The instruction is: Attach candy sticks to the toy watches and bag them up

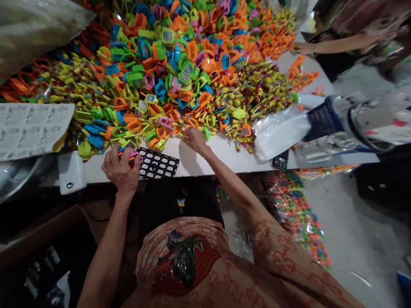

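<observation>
A big heap of plastic toy watches [186, 77] in orange, green, blue, yellow and pink covers the white table [189, 160]. At its near left edge, my left hand [120, 171] is curled round a few toy watches [131, 155]; pink, orange and blue show between the fingers. Right beside that hand lies a black lattice tray [157, 164] with honeycomb-like holes. My right hand [194, 139] reaches to the front of the heap, its fingers bent together. Their tips are hidden against the pieces, so what they pinch cannot be made out.
Small yellow wrapped pieces [263, 87] spread around the watches. Left are a printed sheet [32, 128] and a white box [72, 173]. Clear plastic bags [281, 130], a dark phone-like keypad [281, 160] and a blue basket [324, 119] sit right. Another person's arm [340, 44] reaches in.
</observation>
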Motion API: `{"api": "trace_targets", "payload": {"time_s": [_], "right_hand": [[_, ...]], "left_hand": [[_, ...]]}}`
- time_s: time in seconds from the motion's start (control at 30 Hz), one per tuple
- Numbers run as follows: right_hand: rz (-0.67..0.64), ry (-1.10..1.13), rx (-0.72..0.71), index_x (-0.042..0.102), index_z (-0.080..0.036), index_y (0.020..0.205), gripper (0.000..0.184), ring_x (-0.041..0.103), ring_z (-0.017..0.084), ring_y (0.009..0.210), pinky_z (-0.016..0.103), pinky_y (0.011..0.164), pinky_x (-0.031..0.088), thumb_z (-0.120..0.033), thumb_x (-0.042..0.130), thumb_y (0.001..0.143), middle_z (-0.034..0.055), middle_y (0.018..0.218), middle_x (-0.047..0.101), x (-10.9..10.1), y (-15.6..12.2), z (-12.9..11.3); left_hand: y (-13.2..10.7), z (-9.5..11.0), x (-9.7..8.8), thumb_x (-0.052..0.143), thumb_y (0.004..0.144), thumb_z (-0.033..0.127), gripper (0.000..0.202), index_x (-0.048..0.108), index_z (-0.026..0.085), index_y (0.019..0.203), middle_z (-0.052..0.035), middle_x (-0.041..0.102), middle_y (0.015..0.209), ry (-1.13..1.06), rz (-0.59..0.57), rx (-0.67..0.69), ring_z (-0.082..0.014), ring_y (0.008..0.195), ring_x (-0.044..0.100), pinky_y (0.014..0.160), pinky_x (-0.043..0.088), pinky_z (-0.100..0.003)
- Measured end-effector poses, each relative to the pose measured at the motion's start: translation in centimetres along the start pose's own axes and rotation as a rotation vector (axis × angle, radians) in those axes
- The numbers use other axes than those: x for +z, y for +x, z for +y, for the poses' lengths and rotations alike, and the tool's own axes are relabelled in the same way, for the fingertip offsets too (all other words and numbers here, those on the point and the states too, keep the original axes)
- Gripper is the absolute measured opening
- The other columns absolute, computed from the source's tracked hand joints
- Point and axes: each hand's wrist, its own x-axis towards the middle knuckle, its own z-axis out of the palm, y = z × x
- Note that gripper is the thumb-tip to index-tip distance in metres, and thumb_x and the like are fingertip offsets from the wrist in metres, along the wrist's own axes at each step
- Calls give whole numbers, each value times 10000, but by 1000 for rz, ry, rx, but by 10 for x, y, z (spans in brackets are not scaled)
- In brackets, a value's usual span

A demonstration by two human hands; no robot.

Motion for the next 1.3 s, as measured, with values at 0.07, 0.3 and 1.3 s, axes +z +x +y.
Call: {"api": "trace_targets", "payload": {"time_s": [0.07, 0.3, 1.3], "right_hand": [[-22, -104, -13, 674, -130, 1266, 380, 663, 300, 1078, 389, 890, 482, -102, 465, 949, 206, 1322, 652, 4, 7, 1], [6, 149, 80, 664, -148, 891, 141, 664, 238, 797, 300, 666, 463, -107, 589, 779, 102, 867, 708, 5, -6, -4], [-130, 127, -310, 687, -165, 1201, 374, 641, 267, 1068, 333, 849, 473, -107, 477, 898, 137, 1264, 688, 36, -21, -76]], "left_hand": [[3, 5, -1, 587, 964, 558, 439, 724, 226, 1216, -180, 577, 1491, 1, -14, 14, -391, 1387, 496, 1130, 321, -581], [10, -4, -9, 583, 954, 542, 400, 739, 196, 1082, -201, 601, 1456, -6, -97, 82, -373, 1352, 543, 1112, 358, -533], [21, 10, -22, 513, 992, 560, 519, 614, 325, 1444, -107, 495, 1593, 88, -334, 142, -380, 1471, 403, 1117, 377, -546]]}}
